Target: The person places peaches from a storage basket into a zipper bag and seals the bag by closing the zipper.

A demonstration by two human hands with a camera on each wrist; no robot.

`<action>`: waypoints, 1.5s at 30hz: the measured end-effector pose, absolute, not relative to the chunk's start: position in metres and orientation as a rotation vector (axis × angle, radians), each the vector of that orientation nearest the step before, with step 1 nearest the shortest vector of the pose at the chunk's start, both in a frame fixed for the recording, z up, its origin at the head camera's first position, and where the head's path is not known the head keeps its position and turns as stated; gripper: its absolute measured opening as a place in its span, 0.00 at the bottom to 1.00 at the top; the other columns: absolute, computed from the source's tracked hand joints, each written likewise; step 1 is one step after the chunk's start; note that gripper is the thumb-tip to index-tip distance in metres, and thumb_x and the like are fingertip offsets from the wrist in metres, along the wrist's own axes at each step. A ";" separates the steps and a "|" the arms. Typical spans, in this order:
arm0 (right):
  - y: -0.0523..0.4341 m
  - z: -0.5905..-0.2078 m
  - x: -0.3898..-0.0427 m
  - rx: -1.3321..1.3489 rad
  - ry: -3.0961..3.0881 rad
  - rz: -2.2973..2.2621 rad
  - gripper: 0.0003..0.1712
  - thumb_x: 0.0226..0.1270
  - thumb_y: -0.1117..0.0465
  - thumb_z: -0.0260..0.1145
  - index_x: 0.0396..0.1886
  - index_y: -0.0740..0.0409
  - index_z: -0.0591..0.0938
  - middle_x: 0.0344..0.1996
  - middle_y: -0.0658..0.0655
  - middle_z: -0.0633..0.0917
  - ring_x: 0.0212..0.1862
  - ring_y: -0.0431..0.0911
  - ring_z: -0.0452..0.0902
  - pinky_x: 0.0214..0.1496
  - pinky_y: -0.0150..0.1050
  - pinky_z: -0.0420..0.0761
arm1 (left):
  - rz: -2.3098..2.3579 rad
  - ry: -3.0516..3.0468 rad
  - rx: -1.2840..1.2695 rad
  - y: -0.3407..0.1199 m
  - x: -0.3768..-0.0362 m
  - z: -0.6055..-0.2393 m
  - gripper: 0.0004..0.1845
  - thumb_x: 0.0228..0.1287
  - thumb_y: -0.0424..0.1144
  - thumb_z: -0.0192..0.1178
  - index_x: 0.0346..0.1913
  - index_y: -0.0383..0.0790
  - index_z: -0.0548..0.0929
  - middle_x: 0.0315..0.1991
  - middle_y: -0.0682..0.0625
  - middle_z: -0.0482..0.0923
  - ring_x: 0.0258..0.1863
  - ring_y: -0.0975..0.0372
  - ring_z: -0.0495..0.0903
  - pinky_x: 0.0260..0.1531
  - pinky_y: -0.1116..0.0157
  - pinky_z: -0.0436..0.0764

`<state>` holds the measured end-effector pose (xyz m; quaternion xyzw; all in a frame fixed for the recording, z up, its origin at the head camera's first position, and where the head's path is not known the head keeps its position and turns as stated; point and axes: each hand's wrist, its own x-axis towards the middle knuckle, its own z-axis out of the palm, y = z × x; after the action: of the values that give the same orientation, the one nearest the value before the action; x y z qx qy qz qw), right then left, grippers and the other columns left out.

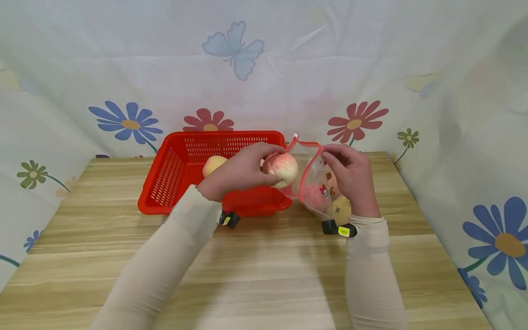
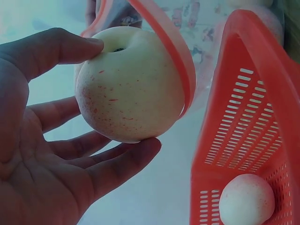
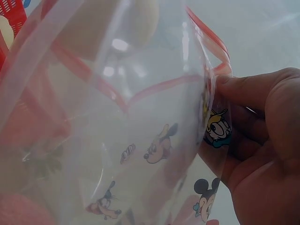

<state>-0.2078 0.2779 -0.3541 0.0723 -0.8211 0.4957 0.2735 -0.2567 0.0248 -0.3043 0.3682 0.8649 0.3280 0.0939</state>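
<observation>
My left hand (image 1: 243, 172) grips a pale peach with red speckles (image 1: 281, 168) between thumb and fingers (image 2: 70, 47), right at the red-rimmed mouth of a clear zip bag (image 1: 315, 183). In the left wrist view the peach (image 2: 129, 89) sits against the bag's red rim (image 2: 173, 51). My right hand (image 1: 350, 176) pinches the bag's edge and holds it up off the table; cartoon prints show on the plastic (image 3: 154, 150) beside my fingers (image 3: 253, 98). The bag holds fruit at its bottom (image 1: 340, 208).
A red perforated basket (image 1: 173, 174) stands on the wooden table (image 1: 264, 266) just left of my hands, with another peach (image 1: 213, 164) inside it, the same peach (image 2: 246, 199) showing in the left wrist view. A flowered cloth backdrop (image 1: 123, 68) surrounds the table on three sides.
</observation>
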 end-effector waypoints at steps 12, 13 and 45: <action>0.278 -0.352 -0.207 0.174 -2.213 1.345 0.15 0.67 0.57 0.65 0.48 0.60 0.85 0.40 0.60 0.86 0.36 0.34 0.78 0.40 0.24 0.79 | 0.856 2.570 1.014 0.038 -0.250 -0.309 0.34 0.54 0.43 0.68 0.67 0.49 0.72 0.59 0.52 0.72 0.51 0.61 0.72 0.41 0.66 0.84; 0.278 -0.352 -0.207 0.172 -2.214 1.344 0.15 0.67 0.57 0.65 0.48 0.60 0.85 0.40 0.60 0.86 0.36 0.34 0.78 0.40 0.24 0.79 | 0.854 2.564 1.015 0.039 -0.250 -0.309 0.34 0.54 0.43 0.68 0.67 0.49 0.72 0.59 0.52 0.72 0.52 0.61 0.72 0.41 0.66 0.84; 0.279 -0.351 -0.207 0.165 -2.224 1.350 0.15 0.67 0.57 0.65 0.48 0.59 0.85 0.39 0.61 0.86 0.36 0.36 0.78 0.41 0.24 0.79 | 0.993 2.244 1.165 0.045 -0.248 -0.318 0.20 0.67 0.34 0.52 0.61 0.49 0.78 0.53 0.57 0.80 0.52 0.61 0.79 0.50 0.67 0.82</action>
<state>-0.2066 0.2789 -0.3511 0.0611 -0.8228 0.4994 0.2644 -0.2478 0.0451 -0.3183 0.4193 0.8075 0.3572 0.2108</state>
